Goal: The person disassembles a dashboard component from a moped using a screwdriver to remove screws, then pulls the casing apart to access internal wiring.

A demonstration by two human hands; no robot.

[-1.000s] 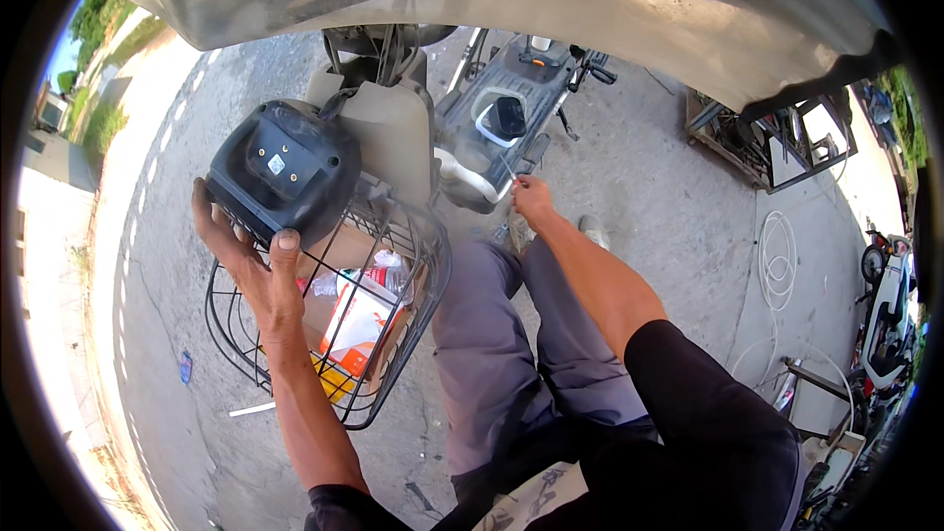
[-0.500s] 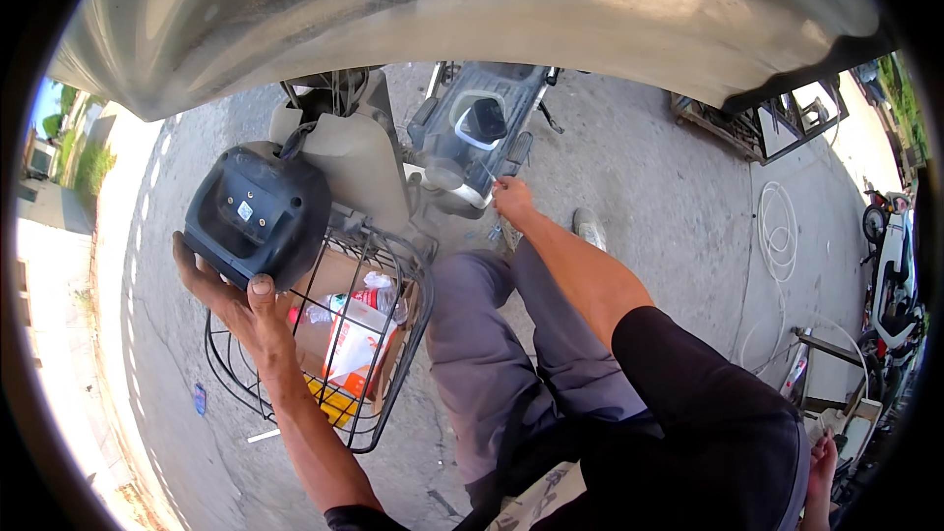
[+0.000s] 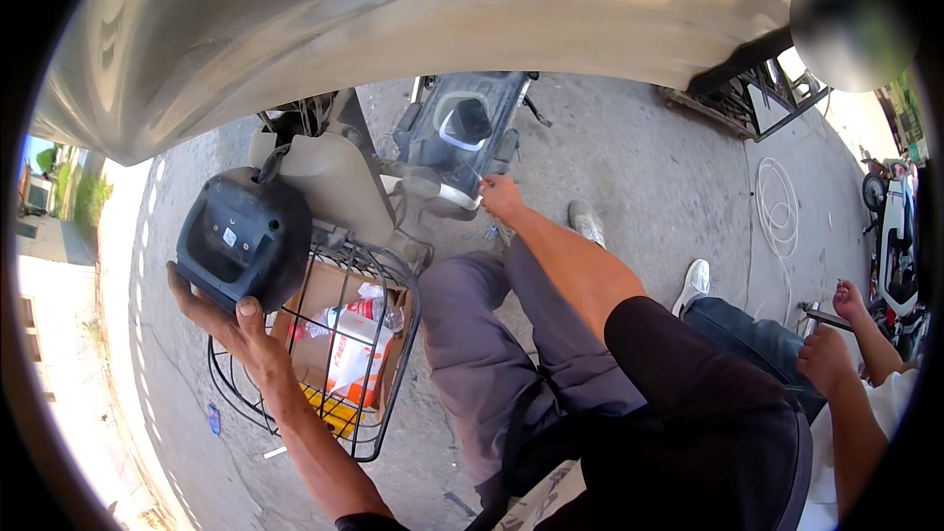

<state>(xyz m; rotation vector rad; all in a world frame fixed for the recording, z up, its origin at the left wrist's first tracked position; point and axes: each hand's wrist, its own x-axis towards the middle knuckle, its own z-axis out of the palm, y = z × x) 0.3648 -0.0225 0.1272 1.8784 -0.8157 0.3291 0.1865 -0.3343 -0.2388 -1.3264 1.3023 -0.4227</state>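
My left hand (image 3: 236,324) grips the lower edge of a black rounded plastic housing (image 3: 241,236), thumb on its near side. A cable runs from the housing's top to the scooter's beige front panel (image 3: 329,177). My right hand (image 3: 500,197) is closed at the near end of the dark scooter footboard (image 3: 457,143). A thin, shaft-like thing seems to stick out of its fingers; its kind is too small to tell. Below the housing, a black wire basket (image 3: 398,334) holds a cardboard box, plastic bottles, an orange-and-white package (image 3: 356,359) and something yellow.
A large beige curved panel (image 3: 442,29) spans the top of the view. At right, another person's hand (image 3: 826,359) and jeans (image 3: 752,329) show. A coiled white hose (image 3: 777,206) lies on the concrete, and a parked two-wheeler (image 3: 895,246) stands at the far right.
The view has shifted slightly. The other person has come further into view at right, and a blurred round shape has appeared at upper right. Both my hands keep their holds.
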